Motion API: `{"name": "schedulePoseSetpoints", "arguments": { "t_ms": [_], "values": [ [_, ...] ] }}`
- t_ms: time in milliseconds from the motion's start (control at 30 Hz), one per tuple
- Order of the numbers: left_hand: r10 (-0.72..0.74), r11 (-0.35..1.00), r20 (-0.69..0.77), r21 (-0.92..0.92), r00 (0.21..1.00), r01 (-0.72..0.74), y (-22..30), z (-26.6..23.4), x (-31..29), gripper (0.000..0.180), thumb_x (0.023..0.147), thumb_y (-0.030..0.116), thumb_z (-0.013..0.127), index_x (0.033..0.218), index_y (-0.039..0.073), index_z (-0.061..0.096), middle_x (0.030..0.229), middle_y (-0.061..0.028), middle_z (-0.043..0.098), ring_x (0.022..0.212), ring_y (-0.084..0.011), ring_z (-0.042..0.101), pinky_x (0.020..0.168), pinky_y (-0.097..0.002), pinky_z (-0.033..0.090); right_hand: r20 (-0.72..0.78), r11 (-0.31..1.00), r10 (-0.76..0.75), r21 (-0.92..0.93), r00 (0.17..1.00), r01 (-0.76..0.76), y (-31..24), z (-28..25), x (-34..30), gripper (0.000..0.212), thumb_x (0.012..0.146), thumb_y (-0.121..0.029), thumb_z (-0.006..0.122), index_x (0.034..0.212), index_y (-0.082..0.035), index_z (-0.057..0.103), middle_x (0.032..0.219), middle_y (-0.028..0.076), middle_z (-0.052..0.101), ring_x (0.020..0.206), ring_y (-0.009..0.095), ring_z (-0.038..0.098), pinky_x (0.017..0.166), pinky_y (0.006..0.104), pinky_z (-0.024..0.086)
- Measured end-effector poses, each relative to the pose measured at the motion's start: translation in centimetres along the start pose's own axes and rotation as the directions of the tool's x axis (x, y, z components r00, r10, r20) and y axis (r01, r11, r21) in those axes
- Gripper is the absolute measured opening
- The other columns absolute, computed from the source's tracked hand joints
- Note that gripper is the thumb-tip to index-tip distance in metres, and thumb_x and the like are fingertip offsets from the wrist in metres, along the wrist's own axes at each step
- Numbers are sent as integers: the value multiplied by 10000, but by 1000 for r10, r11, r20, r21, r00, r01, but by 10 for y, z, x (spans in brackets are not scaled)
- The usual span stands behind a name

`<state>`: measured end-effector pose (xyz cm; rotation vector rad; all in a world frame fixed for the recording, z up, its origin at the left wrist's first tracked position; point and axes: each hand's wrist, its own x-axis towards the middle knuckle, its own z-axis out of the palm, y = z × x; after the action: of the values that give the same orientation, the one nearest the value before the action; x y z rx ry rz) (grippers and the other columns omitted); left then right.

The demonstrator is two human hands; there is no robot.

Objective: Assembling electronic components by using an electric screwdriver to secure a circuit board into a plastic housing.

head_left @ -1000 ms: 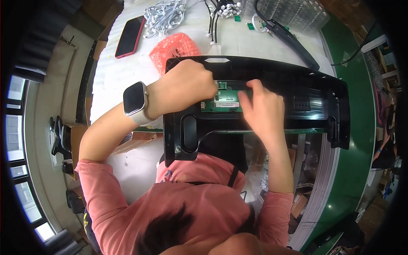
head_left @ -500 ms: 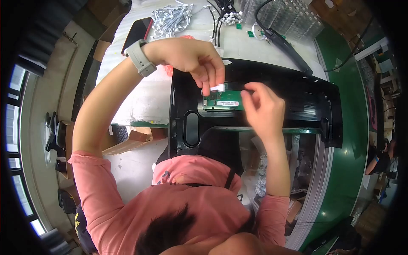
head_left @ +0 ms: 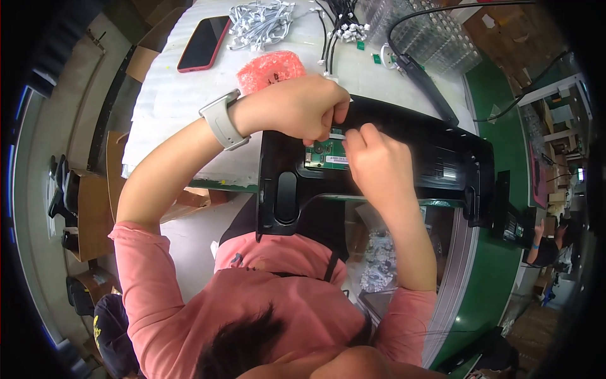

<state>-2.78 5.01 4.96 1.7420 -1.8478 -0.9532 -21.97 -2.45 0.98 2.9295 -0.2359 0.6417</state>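
Observation:
A black plastic housing [head_left: 435,155] lies in front of me, extending past the table's near edge. Set into it is a green circuit board [head_left: 314,160] with a white label. My left hand [head_left: 309,108], a pale watch on its wrist, bends over the board from the far side with curled fingers. Close against it, my right hand [head_left: 380,163] pinches from the right and covers the board's right part. Between the fingertips shows a small white connector [head_left: 337,136] at the board's far edge; both hands grip it. Whether it is seated in the board is hidden.
On the table [head_left: 167,117] are a red-edged phone [head_left: 204,44], a pink plastic bag [head_left: 271,69], white cables [head_left: 261,22], black cables [head_left: 344,16] and stacked clear trays [head_left: 435,35]. A black handheld tool [head_left: 427,88] with a cord lies beyond the housing. Another person's arm [head_left: 536,243] shows far right.
My right hand has moved left and closed at the white connector beside my left hand. My left fingers have curled tighter. The view has shifted, uncovering the phone and pink bag.

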Motion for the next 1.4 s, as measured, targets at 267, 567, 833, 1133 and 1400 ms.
{"name": "schedulePoseSetpoints", "arguments": {
  "t_ms": [267, 567, 833, 1133, 1400],
  "values": [
    [369, 929, -611, 240, 700, -280, -33, 12, 8, 90, 759, 28, 648, 833, 10, 600, 684, -112, 647, 644, -261, 657, 583, -350, 493, 440, 481, 329, 683, 836, -549, 8, 22, 19, 98, 836, -25, 672, 903, 39, 637, 710, 80, 665, 550, 123, 637, 515, 262, 491],
    [389, 917, -647, 205, 656, -342, -44, 17, 5, 87, 732, 36, 649, 810, 17, 614, 772, -124, 626, 686, -295, 632, 596, -376, 486, 297, 529, 498, 640, 814, -557, -12, 36, 27, 98, 810, -12, 682, 844, 56, 620, 691, 112, 679, 553, 147, 653, 533, 275, 494],
    [479, 876, -674, 328, 562, -354, -46, 21, 7, 122, 746, 43, 664, 859, 24, 620, 784, -120, 636, 685, -315, 633, 604, -382, 498, 137, 860, 354, 340, 925, -380, -17, 35, 34, 103, 797, -50, 676, 837, 32, 628, 698, 174, 662, 572, 301, 654, 573, 336, 501],
    [384, 802, -369, 588, 846, -107, -52, 24, 12, 179, 742, 49, 675, 896, -15, 612, 715, -177, 659, 699, -362, 668, 591, -452, 503, 127, 764, 371, 522, 920, -380, -8, 24, 9, 126, 798, -84, 721, 829, 17, 654, 709, 110, 643, 570, 196, 608, 526, 313, 450],
    [403, 787, -409, 611, 819, -82, -51, 28, 10, 184, 735, -4, 658, 906, -28, 595, 692, -171, 656, 690, -365, 665, 582, -448, 503, 111, 792, 357, 491, 928, -363, -17, -2, -39, 119, 746, -38, 775, 791, -8, 669, 666, 52, 533, 526, 120, 495, 492, 257, 387]
  ]
}}
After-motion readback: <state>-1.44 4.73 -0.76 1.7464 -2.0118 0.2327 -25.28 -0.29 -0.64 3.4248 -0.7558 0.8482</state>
